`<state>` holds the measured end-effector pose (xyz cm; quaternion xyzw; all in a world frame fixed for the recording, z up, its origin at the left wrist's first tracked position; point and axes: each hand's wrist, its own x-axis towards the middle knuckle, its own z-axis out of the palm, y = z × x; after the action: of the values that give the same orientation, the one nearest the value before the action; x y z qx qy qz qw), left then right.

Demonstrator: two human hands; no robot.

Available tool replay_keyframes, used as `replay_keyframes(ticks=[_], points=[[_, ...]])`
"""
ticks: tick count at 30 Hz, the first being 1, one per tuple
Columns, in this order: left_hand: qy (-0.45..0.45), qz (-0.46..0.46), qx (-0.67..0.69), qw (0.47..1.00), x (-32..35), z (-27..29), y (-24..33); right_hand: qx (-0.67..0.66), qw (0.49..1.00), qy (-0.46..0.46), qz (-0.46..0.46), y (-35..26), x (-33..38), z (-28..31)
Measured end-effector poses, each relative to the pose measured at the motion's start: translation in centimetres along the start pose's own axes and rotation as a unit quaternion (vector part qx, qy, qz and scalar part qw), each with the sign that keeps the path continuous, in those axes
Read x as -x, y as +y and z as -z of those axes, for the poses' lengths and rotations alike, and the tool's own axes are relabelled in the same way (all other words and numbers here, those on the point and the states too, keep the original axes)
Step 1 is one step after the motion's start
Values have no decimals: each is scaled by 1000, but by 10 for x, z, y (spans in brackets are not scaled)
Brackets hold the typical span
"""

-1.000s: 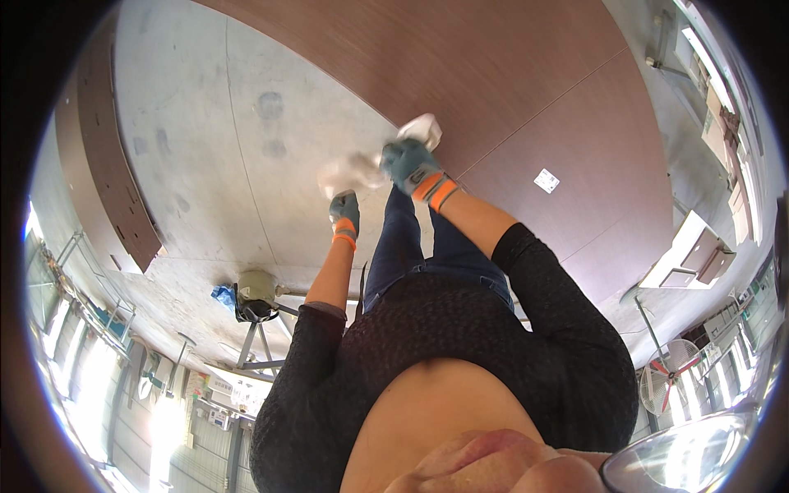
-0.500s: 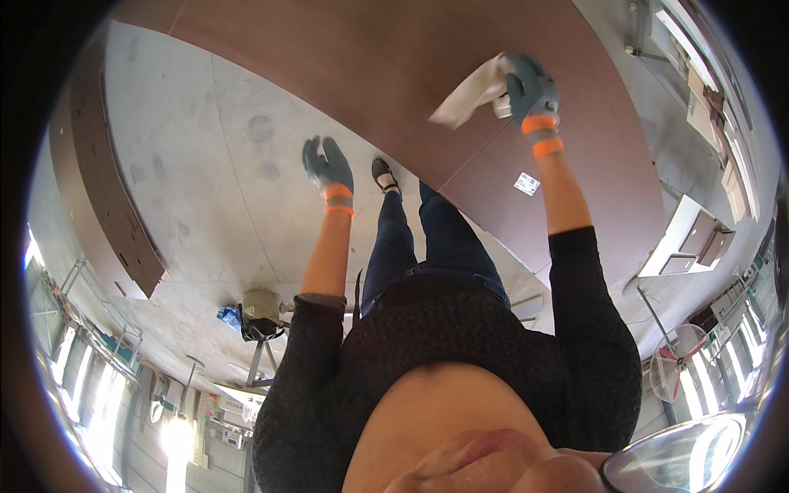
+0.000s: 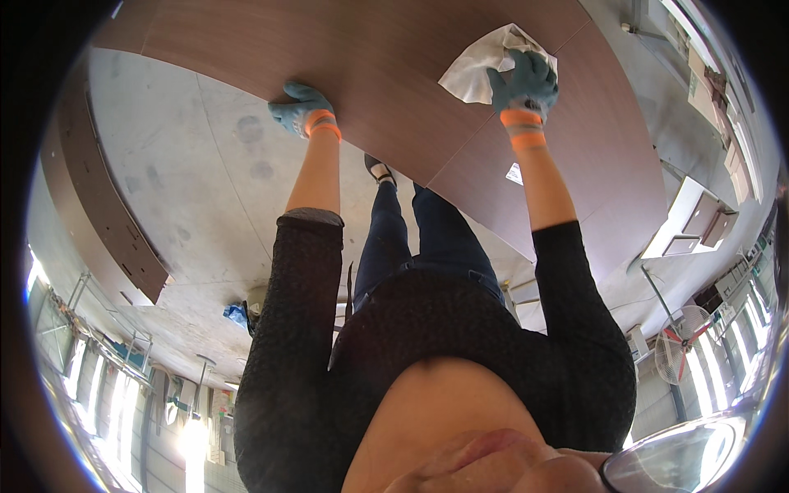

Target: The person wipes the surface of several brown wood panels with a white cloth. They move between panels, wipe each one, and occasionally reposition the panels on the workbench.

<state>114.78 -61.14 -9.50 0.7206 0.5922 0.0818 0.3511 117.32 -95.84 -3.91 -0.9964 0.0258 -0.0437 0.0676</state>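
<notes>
My right hand point(image 3: 526, 86), in a grey-blue glove with an orange cuff, presses a crumpled whitish cloth point(image 3: 477, 70) onto a large brown panel point(image 3: 386, 70). Part of the cloth is hidden under the fingers and palm. At the panel's near edge, toward the left, is my left hand point(image 3: 302, 108) in a matching glove. Its fingers point left and are apart, with nothing seen in them. Whether it bears on the edge or only hovers there, I cannot tell. A small white label point(image 3: 514, 173) lies on the panel beside my right forearm.
Long brown boards point(image 3: 107, 185) lie at the left. My shoe point(image 3: 380, 169) and legs are on the grey floor point(image 3: 205, 156), close to the panel's edge. To the right are a white piece with brown parts point(image 3: 686, 218) and a standing fan point(image 3: 684, 345).
My left hand has moved up and left from over the floor to the panel's edge. My right hand has shifted slightly up and left, and the cloth is now spread wider on the panel.
</notes>
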Motion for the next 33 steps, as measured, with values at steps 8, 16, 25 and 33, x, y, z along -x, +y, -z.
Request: replay_keyframes(ticks=[8,16,25,33], points=[[19,-1,-37,999,-9,-14,-9,-120,906,-337,-224,-13,58,10],[24,5,-42,999,-5,-9,-2,-123,873,-401,-250,-22,48,9],[11,14,-52,999,-1,-7,0,-108,895,-354,-250,-30,50,-2],[4,13,-35,999,1,-5,5,-143,859,-394,-293,-34,39,14]])
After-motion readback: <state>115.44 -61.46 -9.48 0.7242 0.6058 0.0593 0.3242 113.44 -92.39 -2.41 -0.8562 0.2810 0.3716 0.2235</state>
